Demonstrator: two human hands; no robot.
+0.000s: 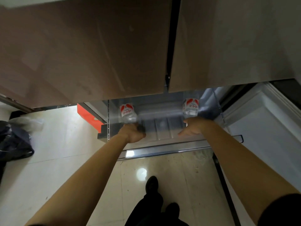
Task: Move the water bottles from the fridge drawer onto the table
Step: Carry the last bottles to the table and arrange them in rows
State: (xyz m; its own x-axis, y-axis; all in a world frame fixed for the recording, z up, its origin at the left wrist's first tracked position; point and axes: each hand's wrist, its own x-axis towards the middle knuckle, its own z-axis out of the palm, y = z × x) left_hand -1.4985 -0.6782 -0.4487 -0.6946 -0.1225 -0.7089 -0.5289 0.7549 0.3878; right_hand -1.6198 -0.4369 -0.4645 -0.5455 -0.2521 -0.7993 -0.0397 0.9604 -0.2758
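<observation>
The fridge drawer (162, 144) is pulled out below the closed upper doors. In it are two clear water bottles with red-and-white labels. My left hand (134, 133) is closed around the near end of the left water bottle (127, 112), which looks blurred. My right hand (194, 127) is at the near end of the right water bottle (190, 106). Its thumb sticks out to the left, and its fingers are hidden behind the hand. The table is out of view.
The two brown upper fridge doors (97, 51) hang over the drawer's back. A white open compartment (263, 128) is at the right, an orange part (88, 115) at the drawer's left. A dark bag (13, 141) lies on the tiled floor at left. My shoes (152, 185) stand below the drawer.
</observation>
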